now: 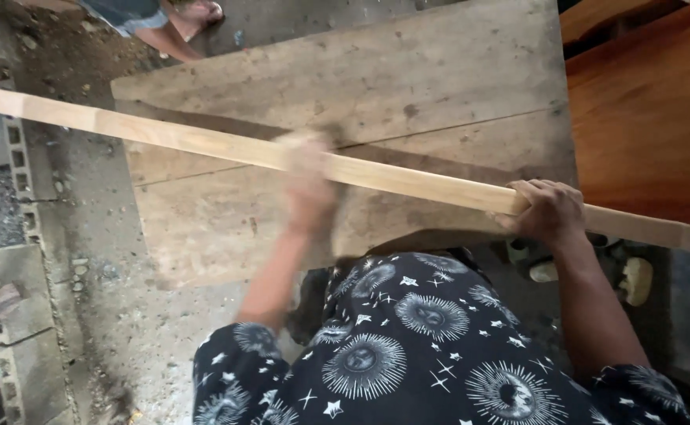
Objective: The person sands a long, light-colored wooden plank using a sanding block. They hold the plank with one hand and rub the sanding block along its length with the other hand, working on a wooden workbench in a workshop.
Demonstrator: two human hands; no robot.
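A long pale wooden strip [164,135] lies across a worn wooden workbench [408,71], running from the upper left to the lower right. My right hand [548,209] grips the strip near its right end. My left hand [307,177] rests on the strip near its middle. It is blurred by motion, so I cannot tell whether it holds anything or how its fingers lie. My dark shirt with white sun and star prints fills the bottom of the view.
Grey concrete blocks [14,315] stand along the left on a dusty floor. A reddish-brown wooden panel [652,118] lies at the right. Another person's foot [195,20] shows at the top left. Small pale objects [636,279] sit under the strip's right end.
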